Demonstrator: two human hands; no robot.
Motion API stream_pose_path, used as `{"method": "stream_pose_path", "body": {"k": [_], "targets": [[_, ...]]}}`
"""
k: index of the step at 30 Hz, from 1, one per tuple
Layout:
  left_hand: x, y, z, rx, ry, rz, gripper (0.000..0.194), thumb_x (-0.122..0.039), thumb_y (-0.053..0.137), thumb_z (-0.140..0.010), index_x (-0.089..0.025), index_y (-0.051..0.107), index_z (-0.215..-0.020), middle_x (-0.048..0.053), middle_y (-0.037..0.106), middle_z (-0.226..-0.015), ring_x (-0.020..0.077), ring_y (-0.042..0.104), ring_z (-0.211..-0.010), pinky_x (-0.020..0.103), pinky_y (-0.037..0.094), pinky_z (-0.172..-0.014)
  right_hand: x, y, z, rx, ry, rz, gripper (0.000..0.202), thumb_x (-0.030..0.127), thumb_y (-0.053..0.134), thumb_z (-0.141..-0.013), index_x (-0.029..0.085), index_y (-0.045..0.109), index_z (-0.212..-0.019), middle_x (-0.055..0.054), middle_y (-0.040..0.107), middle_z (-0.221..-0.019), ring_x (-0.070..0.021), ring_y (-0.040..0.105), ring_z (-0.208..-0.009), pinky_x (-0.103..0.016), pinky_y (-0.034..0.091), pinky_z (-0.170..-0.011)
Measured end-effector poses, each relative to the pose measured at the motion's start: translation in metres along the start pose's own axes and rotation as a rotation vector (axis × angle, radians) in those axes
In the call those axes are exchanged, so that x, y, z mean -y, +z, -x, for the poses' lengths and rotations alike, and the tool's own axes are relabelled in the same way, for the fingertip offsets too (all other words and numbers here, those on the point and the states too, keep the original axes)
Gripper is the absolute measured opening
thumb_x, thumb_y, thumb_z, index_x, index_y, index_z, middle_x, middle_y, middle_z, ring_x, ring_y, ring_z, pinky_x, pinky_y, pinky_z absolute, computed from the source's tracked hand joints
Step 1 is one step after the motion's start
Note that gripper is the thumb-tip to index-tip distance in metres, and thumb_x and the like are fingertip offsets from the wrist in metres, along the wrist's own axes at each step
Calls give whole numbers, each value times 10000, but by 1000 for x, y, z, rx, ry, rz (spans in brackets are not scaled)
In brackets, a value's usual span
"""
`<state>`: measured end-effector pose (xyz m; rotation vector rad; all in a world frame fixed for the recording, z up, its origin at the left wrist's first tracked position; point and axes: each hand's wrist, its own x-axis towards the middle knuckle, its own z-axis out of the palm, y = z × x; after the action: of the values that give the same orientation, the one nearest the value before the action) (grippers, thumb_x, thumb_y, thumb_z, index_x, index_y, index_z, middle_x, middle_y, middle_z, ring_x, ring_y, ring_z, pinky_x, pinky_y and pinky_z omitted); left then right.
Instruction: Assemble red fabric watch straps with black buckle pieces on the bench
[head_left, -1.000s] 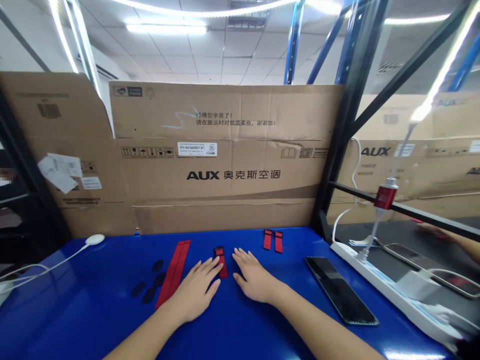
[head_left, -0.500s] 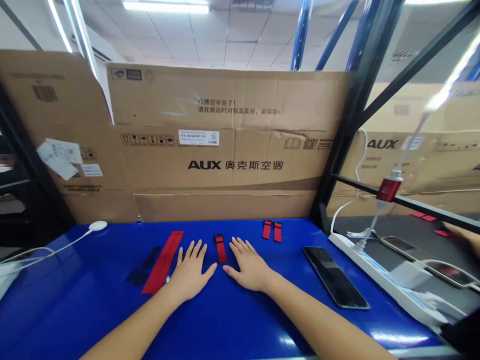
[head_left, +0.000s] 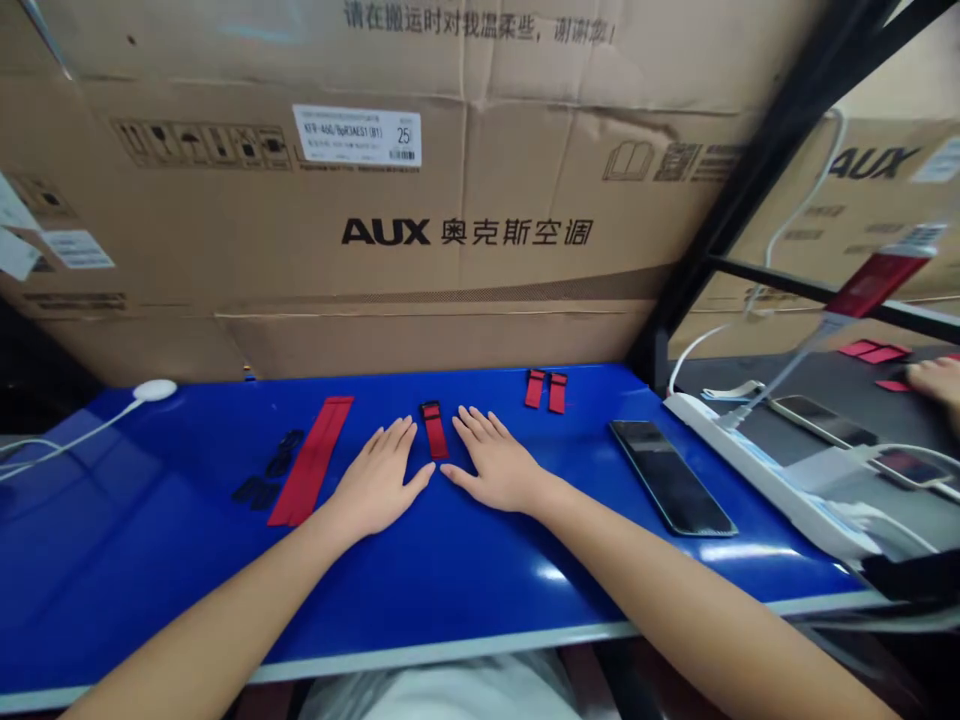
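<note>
Both of my hands lie flat on a blue tabletop (head_left: 480,570), one on each side of a short red strap with a black buckle (head_left: 435,432). My left hand (head_left: 381,478) has its fingers stretched out and holds nothing. To its left lie long red fabric strips (head_left: 311,462), and beyond them a few black buckles (head_left: 268,472). My right hand (head_left: 495,462) also rests palm down, thumb spread towards the left thumb, with nothing in it. Two more short red buckled straps (head_left: 546,391) sit farther back, right of that hand.
A dark phone (head_left: 672,478) lies to the right, beside a white power strip (head_left: 772,480) with plugged cables. A white round puck on a cable (head_left: 155,390) is at the far left. Cardboard (head_left: 450,270) walls the back. Another person's hand (head_left: 936,380) shows at the right edge.
The camera view has tilted down and come closer, so the table's front edge now shows. My hands stay flat beside the short red strap, the left fingers a little closer together.
</note>
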<state>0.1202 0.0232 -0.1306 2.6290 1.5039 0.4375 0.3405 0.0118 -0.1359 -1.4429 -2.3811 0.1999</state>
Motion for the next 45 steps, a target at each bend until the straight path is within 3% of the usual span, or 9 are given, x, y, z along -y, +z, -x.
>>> {"method": "stream_pose_path", "body": {"k": [23,26,30,34,38,43,45], "targets": [[-4,-7,4,3,-14,134,661,-539,459,-877,-120,459,-1389,167,342,-1520,298,270,-1425,443,155,-1171,4,-6,-1,56,21,16,858,682,315,-889,73,279,-1492,-170,188,-1568,-316,132,-1459,-495,108,-1184],[-5,-6,7,-61,-122,28,680,-531,442,-877,-81,457,-1387,196,326,-1521,340,222,-1435,474,116,-1170,7,-7,0,34,-4,16,802,636,357,-902,106,275,-1498,-158,208,-1568,-330,152,-1454,-517,141,-1174],[-2,-6,14,-231,-355,-195,692,-457,426,-874,68,479,-1320,318,376,-1448,449,236,-1399,532,80,-1148,17,-6,0,-54,-159,35,565,432,393,-949,198,370,-1463,-108,314,-1541,-315,248,-1423,-519,203,-1157],[3,-10,18,-196,-428,-320,685,-466,411,-880,67,493,-1303,335,471,-1365,478,376,-1310,556,193,-1096,27,-5,-2,-92,-241,56,444,290,385,-950,173,522,-1356,-126,536,-1367,-269,460,-1280,-471,237,-1154],[0,-13,16,-109,-414,-342,625,-412,377,-918,37,462,-1345,319,446,-1396,429,434,-1284,503,322,-1033,10,-10,-10,-56,-88,79,486,332,415,-935,132,509,-1368,-130,514,-1403,-276,440,-1315,-447,231,-1161],[-4,-14,14,-31,-290,-324,551,-321,352,-950,10,439,-1382,271,410,-1448,371,403,-1334,463,375,-1028,-51,-28,-18,11,294,198,498,296,429,-922,62,509,-1354,-173,449,-1449,-308,364,-1373,-446,226,-1154],[-4,-15,14,-27,-211,-259,536,-299,358,-950,2,437,-1386,257,403,-1458,354,395,-1346,471,362,-1054,-69,-33,-17,7,384,249,467,244,452,-903,48,540,-1318,-195,469,-1427,-333,369,-1364,-460,237,-1140]]}}
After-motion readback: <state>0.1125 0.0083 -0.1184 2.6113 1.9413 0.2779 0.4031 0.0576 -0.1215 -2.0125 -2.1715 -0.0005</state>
